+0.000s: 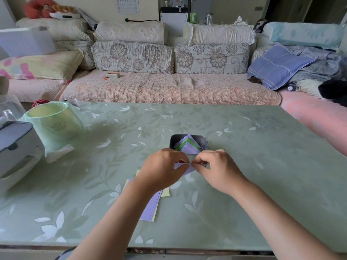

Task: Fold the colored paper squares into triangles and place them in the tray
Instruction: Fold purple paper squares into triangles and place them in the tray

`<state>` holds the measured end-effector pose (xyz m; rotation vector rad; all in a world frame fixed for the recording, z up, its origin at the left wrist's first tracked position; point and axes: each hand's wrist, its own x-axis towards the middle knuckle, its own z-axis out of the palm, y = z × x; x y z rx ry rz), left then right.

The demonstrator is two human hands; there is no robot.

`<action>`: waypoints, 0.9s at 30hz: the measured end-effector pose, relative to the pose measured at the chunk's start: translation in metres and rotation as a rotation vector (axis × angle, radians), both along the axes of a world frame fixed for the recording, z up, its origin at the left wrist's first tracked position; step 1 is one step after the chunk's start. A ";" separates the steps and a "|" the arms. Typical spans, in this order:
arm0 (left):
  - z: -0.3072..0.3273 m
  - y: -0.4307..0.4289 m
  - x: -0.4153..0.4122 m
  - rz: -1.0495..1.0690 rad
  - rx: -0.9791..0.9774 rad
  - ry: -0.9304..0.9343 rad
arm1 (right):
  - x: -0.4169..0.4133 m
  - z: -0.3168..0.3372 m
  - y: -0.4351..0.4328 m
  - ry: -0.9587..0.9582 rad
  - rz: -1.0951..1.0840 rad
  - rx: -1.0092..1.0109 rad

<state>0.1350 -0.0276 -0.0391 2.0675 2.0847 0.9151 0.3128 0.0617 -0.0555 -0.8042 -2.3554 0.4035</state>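
A lavender paper square [185, 168] is half folded just above the table. My left hand [163, 168] pinches its left part and my right hand [214, 167] pinches its right part, fingertips meeting at the middle. Just beyond the hands stands a small dark tray [203, 140] holding several folded triangles [187, 146], lavender and green. Under my left forearm lies a stack of flat squares [151, 207], lavender on top with pale yellow edges showing.
The green floral table [262, 175] has a pale green lined bin [50, 121] and a grey-white appliance [16, 147] at its left. A sofa [169, 87] with cushions runs behind the table.
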 end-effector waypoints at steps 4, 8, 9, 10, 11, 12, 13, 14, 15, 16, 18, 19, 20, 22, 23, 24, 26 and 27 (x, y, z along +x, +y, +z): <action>-0.004 0.002 0.002 -0.043 0.036 -0.046 | -0.001 0.000 -0.003 0.012 0.015 0.009; 0.000 0.001 0.001 -0.092 0.016 -0.118 | 0.000 0.002 -0.003 0.012 0.040 -0.011; 0.001 0.001 0.000 -0.101 0.013 -0.122 | 0.000 0.003 -0.002 0.016 0.044 -0.023; 0.002 0.001 -0.002 -0.106 0.006 -0.124 | 0.001 0.003 -0.002 0.022 0.045 -0.037; 0.003 0.001 -0.005 -0.109 0.003 -0.126 | 0.002 0.004 0.000 0.030 0.042 -0.052; 0.004 0.001 -0.008 -0.100 -0.004 -0.127 | 0.003 0.005 0.001 0.037 0.035 -0.067; 0.004 0.000 -0.012 -0.088 -0.015 -0.130 | 0.004 0.006 0.001 0.041 0.026 -0.078; 0.005 -0.001 -0.016 -0.071 -0.031 -0.130 | 0.005 0.007 0.002 0.040 0.017 -0.089; 0.006 -0.002 -0.019 -0.059 -0.049 -0.131 | 0.006 0.007 0.002 0.038 0.008 -0.104; 0.008 -0.004 -0.022 -0.047 -0.064 -0.131 | 0.007 0.007 0.002 0.038 -0.002 -0.119; 0.010 -0.006 -0.030 -0.023 -0.081 -0.133 | 0.010 0.008 0.004 0.034 -0.022 -0.141; 0.011 -0.007 -0.034 -0.009 -0.081 -0.132 | 0.012 0.008 0.005 0.028 -0.034 -0.149; 0.011 -0.008 -0.038 0.010 -0.077 -0.129 | 0.013 0.008 0.006 0.020 -0.046 -0.155; 0.011 -0.010 -0.045 0.057 -0.079 -0.122 | 0.015 0.008 0.006 0.004 -0.059 -0.170; 0.010 -0.011 -0.047 0.086 -0.090 -0.114 | 0.015 0.008 0.005 -0.007 -0.060 -0.172; 0.009 -0.011 -0.049 0.114 -0.095 -0.096 | 0.015 0.008 0.004 -0.020 -0.057 -0.167; 0.008 -0.009 -0.048 0.167 -0.062 -0.043 | 0.014 0.008 0.002 -0.050 -0.052 -0.148; 0.007 -0.008 -0.046 0.175 -0.015 -0.036 | 0.013 0.008 0.001 -0.062 -0.048 -0.143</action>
